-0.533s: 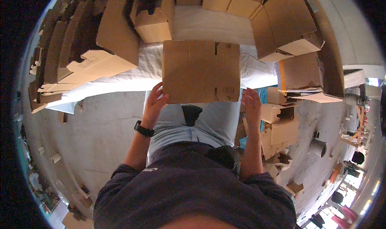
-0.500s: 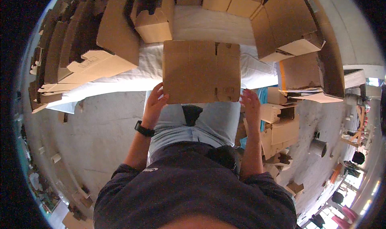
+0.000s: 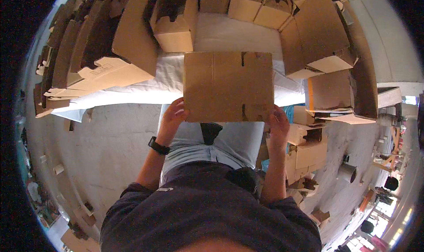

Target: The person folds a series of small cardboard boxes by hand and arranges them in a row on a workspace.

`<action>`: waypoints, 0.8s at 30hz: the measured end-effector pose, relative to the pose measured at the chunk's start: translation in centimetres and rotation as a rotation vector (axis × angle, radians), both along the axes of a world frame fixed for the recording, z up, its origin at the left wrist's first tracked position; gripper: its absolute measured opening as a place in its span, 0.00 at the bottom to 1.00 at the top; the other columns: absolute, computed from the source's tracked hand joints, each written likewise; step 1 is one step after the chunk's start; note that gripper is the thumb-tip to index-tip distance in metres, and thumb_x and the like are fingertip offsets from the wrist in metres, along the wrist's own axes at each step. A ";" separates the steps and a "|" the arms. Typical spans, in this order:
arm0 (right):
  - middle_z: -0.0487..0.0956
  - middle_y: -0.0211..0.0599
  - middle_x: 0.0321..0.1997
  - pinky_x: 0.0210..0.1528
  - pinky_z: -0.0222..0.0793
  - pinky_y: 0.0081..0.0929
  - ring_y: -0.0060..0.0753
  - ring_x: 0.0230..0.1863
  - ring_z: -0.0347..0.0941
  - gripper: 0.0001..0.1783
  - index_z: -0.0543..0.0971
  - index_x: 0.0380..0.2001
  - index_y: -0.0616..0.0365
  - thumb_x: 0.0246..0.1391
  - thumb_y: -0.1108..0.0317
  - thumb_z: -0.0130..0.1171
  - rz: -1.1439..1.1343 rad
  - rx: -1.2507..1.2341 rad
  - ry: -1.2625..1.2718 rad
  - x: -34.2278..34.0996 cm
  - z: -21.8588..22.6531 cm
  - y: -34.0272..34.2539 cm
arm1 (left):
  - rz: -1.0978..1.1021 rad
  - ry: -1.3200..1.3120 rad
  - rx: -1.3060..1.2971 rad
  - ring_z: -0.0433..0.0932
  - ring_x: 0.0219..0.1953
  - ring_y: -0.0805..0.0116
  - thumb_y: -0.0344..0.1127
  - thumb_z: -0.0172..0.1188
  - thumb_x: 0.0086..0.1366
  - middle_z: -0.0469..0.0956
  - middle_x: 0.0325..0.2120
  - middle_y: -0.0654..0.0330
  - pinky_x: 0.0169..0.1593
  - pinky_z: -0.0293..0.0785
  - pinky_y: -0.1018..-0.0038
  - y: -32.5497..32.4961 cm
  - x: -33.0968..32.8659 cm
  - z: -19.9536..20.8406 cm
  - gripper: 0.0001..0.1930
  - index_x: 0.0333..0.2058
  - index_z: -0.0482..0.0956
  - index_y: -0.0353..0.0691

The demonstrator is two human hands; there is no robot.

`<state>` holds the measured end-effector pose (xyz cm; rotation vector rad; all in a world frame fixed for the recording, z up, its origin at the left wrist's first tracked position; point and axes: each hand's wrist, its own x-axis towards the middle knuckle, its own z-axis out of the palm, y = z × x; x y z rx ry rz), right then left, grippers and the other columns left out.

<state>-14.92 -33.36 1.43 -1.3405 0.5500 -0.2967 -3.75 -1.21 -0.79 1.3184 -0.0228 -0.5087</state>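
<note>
A flat, rectangular piece of brown cardboard (image 3: pixel 221 87) with dark slots near its right side is held up in front of me, over my lap. The fingers of my left hand (image 3: pixel 173 116) are closed on its lower left corner. At the lower right corner, my right hand (image 3: pixel 278 123) has its fingers bent around the edge. Part of the fingers of both hands is hidden behind the cardboard. Beyond it lies a table with a white cloth (image 3: pixel 238 33).
Folded cardboard boxes (image 3: pixel 132 44) stand in a row at the left of the table. An upright narrow box (image 3: pixel 174 40) and a larger open box (image 3: pixel 316 35) stand farther back. More cardboard (image 3: pixel 309 154) is piled on the floor to my right, near a metal cylinder (image 3: pixel 348 172).
The cardboard sits slightly lower and farther right in view and looks a little larger. My right hand has closed in on its lower right corner; the left keeps its hold.
</note>
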 end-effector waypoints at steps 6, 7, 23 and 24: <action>0.68 0.36 0.59 0.58 0.65 0.32 0.32 0.58 0.66 0.24 0.61 0.61 0.58 0.65 0.61 0.45 -0.072 0.101 -0.326 1.2 4.3 0.6 | -0.139 0.031 -0.052 0.73 0.48 0.71 0.28 0.58 0.63 0.74 0.50 0.60 0.49 0.72 0.75 -1.6 -1.2 -1.0 0.25 0.59 0.65 0.38; 0.67 0.35 0.60 0.58 0.65 0.32 0.32 0.59 0.65 0.25 0.60 0.62 0.57 0.65 0.61 0.45 -0.048 0.138 -0.374 1.3 3.9 0.6 | -0.158 0.069 -0.115 0.73 0.48 0.71 0.28 0.58 0.63 0.74 0.49 0.59 0.48 0.72 0.75 -1.9 -1.4 -1.4 0.25 0.59 0.65 0.38; 0.74 0.35 0.50 0.46 0.72 0.27 0.27 0.47 0.73 0.24 0.64 0.57 0.55 0.57 0.74 0.54 -0.190 0.250 -0.156 2.7 3.7 3.0 | -0.029 -0.492 0.428 0.68 0.56 0.58 0.32 0.65 0.56 0.58 0.59 0.48 0.54 0.70 0.63 -3.5 -2.7 -0.1 0.39 0.63 0.54 0.38; 0.74 0.35 0.50 0.46 0.72 0.27 0.27 0.47 0.73 0.24 0.64 0.57 0.55 0.58 0.75 0.53 -0.189 0.249 -0.172 2.8 4.5 3.1 | -0.036 -0.594 0.512 0.63 0.59 0.55 0.33 0.66 0.55 0.55 0.61 0.47 0.56 0.67 0.61 -3.8 -2.4 0.7 0.40 0.63 0.54 0.38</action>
